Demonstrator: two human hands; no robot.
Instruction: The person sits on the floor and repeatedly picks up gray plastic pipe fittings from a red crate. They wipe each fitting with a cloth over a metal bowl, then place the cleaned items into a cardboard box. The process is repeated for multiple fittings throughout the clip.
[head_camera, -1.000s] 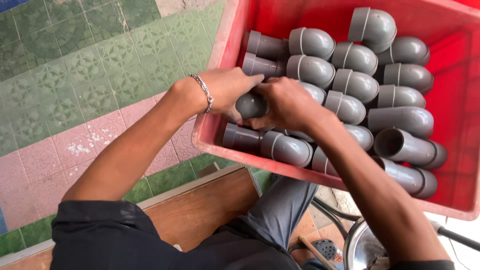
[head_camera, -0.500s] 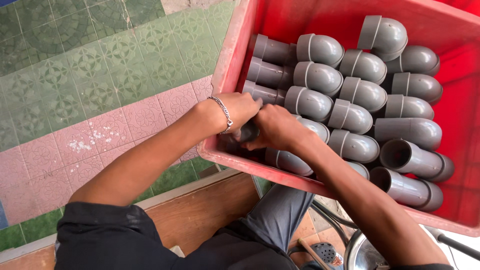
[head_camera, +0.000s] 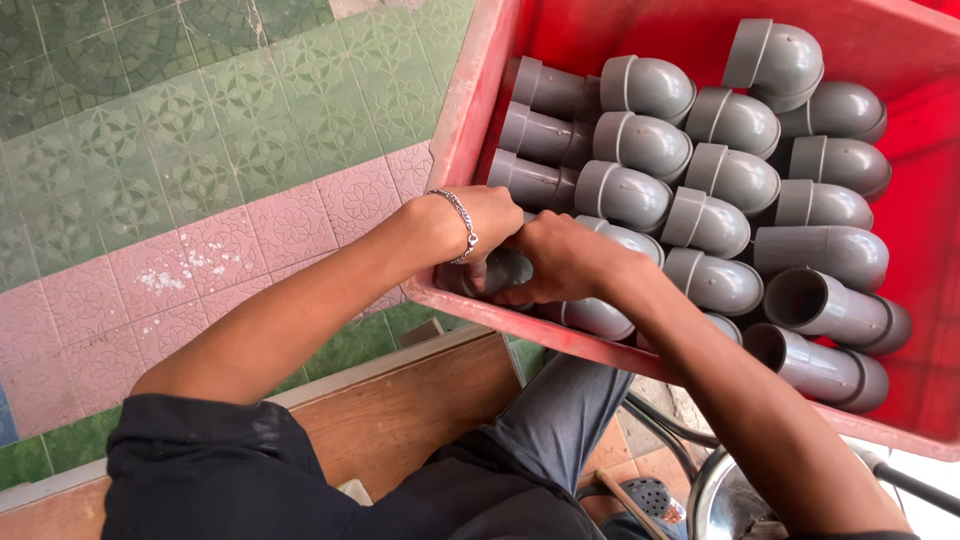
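Head view: both hands (head_camera: 535, 255) grip a grey (plastic) elbow fitting (head_camera: 500, 272) — smooth, curved.

Pipe elbows (head_camera: 645, 145) lie in rows inside the crate (head_camera: 470, 110), both hands at its near corner.

We see a small plumbing-supply workshop or storeroom: a red plastic crate (head_camera: 455, 130) at upper right holds rows of grey pipe elbow fittings (head_camera: 640, 145), above a worn green and pink patterned tile floor (head_camera: 200, 150) at left.
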